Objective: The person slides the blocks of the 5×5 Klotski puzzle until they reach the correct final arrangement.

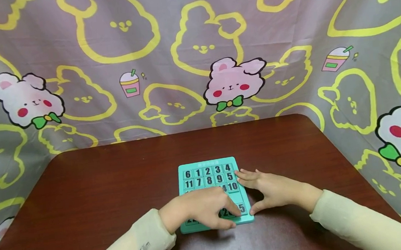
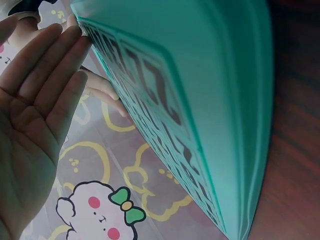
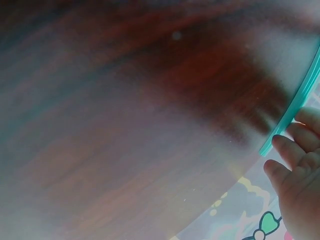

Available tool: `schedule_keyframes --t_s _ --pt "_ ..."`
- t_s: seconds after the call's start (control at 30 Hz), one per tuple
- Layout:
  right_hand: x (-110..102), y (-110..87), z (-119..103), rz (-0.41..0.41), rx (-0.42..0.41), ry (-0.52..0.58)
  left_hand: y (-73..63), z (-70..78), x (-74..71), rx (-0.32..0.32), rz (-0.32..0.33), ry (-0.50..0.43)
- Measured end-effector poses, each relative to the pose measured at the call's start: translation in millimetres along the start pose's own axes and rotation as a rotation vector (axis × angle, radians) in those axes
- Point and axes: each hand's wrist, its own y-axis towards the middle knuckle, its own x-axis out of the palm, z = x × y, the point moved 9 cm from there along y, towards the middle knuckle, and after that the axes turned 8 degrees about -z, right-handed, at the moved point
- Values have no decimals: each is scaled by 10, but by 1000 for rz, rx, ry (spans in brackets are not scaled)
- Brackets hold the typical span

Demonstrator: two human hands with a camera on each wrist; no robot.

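A teal sliding number puzzle (image 1: 237, 197) with black-numbered tiles lies flat on the table. The left hand (image 1: 205, 209) reaches across its lower half, hiding several tiles. Its index fingertip touches the bottom right area by a tile ending in 5, and the thumb is spread toward the near edge. A bare gap shows below the 10 tile. Against the puzzle's right side rests the right hand (image 1: 273, 188), fingers extended along the edge and thumb by the lower right corner. In the right wrist view, those fingertips (image 3: 281, 145) touch the teal rim (image 3: 295, 107).
The puzzle sits on a dark reddish-brown wooden table (image 1: 119, 181). A grey-pink curtain (image 1: 170, 71) printed with rabbits and yellow outlines hangs behind the table and along both sides.
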Motion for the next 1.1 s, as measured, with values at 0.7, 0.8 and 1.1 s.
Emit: schedule_keyframes --t_s 0.7,0.8,1.1 --pt "41 -3 12 -11 27 10 -44 -270 -54 -97 27 -64" --pt "38 -4 13 -11 27 7 -79 -264 -63 -105 31 -59" --pt "9 -8 14 -6 19 3 -292 -153 -55 -83 54 -65"
